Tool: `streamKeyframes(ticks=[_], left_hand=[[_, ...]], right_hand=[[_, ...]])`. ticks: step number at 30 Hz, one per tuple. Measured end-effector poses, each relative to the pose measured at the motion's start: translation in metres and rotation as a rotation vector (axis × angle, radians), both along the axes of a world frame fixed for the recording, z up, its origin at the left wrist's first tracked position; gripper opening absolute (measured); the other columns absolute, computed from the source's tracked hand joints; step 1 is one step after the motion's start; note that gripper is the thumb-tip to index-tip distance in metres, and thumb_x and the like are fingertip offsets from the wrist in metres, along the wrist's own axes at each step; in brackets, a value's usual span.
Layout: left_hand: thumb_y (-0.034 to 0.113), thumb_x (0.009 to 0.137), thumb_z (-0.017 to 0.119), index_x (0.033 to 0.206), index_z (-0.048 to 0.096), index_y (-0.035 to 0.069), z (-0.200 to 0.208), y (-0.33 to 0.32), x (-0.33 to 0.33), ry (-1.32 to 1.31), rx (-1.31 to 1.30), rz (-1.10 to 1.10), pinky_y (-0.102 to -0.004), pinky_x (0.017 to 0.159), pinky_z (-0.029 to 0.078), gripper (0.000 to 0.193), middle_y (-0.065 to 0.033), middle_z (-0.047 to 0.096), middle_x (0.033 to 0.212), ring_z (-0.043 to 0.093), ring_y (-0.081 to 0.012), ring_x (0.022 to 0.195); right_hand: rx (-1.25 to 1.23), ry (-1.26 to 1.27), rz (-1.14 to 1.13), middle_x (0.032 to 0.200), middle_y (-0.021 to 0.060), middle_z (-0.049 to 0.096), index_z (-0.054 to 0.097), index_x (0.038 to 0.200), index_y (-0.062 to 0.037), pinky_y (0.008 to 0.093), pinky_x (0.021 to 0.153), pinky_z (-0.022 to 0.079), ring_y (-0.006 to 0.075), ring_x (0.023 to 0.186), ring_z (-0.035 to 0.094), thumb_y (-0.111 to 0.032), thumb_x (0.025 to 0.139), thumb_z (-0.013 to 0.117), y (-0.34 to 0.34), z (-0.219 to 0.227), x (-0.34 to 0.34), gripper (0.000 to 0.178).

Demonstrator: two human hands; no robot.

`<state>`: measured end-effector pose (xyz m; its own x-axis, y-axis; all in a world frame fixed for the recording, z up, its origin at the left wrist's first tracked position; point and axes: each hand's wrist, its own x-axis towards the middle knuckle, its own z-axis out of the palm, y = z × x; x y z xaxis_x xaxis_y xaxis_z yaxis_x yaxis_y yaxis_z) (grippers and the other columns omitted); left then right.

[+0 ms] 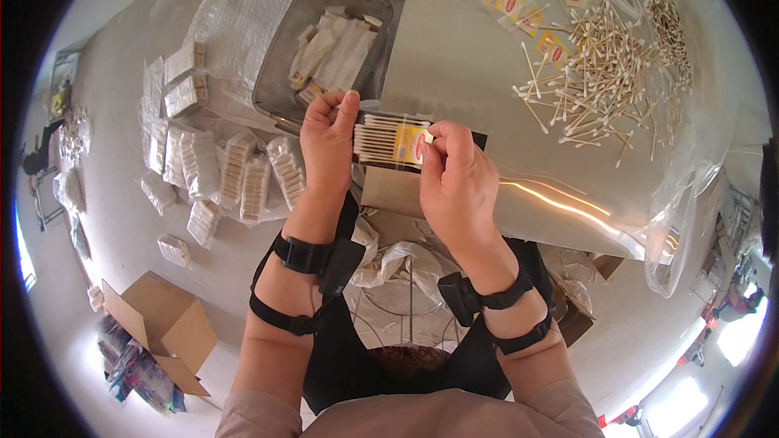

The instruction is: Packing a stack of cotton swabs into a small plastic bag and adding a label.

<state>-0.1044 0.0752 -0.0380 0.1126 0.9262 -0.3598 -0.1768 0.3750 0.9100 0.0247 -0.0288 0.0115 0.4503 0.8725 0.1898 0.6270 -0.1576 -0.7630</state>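
Note:
Between my hands, over the near edge of the table, is a pack of cotton swabs (376, 139) with a yellow label card at its right part. The swabs lie side by side in a flat row. My left hand (328, 146) grips the pack's left end, thumb pointing up. At the other end, my right hand (459, 178) pinches the labelled side between thumb and bent fingers. Just below the pack sits a brown cardboard piece (393, 190), partly hidden by my right hand. Dark bands with small black boxes are strapped round both forearms.
A loose heap of cotton swabs (604, 73) lies on the metal table (454, 57), with yellow-labelled plastic bags (505, 0) behind. A grey bin (268, 73) of filled packs stands left of the table. Wrapped bundles (237, 164) and an open carton (174, 320) are farther left.

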Motion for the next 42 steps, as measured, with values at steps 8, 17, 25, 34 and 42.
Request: streamKeyframes(ticks=[8, 17, 25, 34, 42], left_hand=[[0.022, 0.096, 0.069, 0.100, 0.063, 0.004, 0.001, 0.000, -0.002, 0.035, -0.008, -0.031, -0.0203, 0.064, 0.048, 0.020, 0.0005, 0.066, 0.084, 0.059, -0.0056, 0.073], [0.020, 0.094, 0.073, 0.096, 0.062, 0.002, 0.006, -0.001, 0.004, 0.077, 0.034, 0.025, -0.0189, 0.057, 0.043, 0.021, 0.0006, 0.065, 0.076, 0.055, -0.0036, 0.063], [0.019, 0.093, 0.074, 0.095, 0.063, 0.002, 0.009, -0.001, 0.008, 0.171, 0.079, 0.028, -0.0191, 0.058, 0.042, 0.020, 0.0003, 0.065, 0.075, 0.054, -0.0033, 0.064], [0.020, 0.091, 0.077, 0.097, 0.064, 0.002, 0.006, 0.001, 0.005, 0.230, 0.113, 0.021, -0.0196, 0.057, 0.042, 0.023, -0.0002, 0.066, 0.074, 0.054, -0.0036, 0.063], [0.025, 0.091, 0.077, 0.100, 0.063, 0.002, 0.009, 0.001, 0.006, 0.382, 0.151, -0.036, -0.0194, 0.060, 0.042, 0.028, 0.0018, 0.062, 0.074, 0.054, -0.0040, 0.066]], right_hand=[[-0.030, 0.130, -0.063, 0.076, 0.0110, 0.065, 0.052, 0.103, -0.0062, 0.0422, 0.058, 0.049, 0.0324, 0.067, 0.064, -0.004, 0.089, 0.065, -0.002, 0.000, 0.003, 0.020], [-0.025, 0.075, -0.021, 0.074, 0.0102, 0.064, 0.051, 0.101, -0.0072, 0.0415, 0.058, 0.049, 0.0318, 0.067, 0.064, -0.004, 0.088, 0.066, 0.002, 0.000, -0.006, 0.020], [-0.012, -0.025, 0.010, 0.078, 0.0092, 0.064, 0.052, 0.098, -0.0070, 0.0409, 0.058, 0.049, 0.0312, 0.068, 0.064, -0.006, 0.086, 0.069, 0.005, 0.002, -0.010, 0.021], [-0.010, -0.254, 0.104, 0.120, 0.0175, 0.059, 0.054, 0.127, 0.0006, 0.0509, 0.093, 0.046, 0.0411, 0.112, 0.056, -0.019, 0.080, 0.076, -0.007, 0.005, 0.017, 0.055], [-0.329, -0.470, 0.232, 0.157, 0.0244, 0.029, 0.037, 0.146, 0.0109, 0.0562, 0.119, 0.019, 0.0393, 0.149, 0.021, -0.047, 0.083, 0.069, -0.018, 0.003, 0.003, 0.092]])
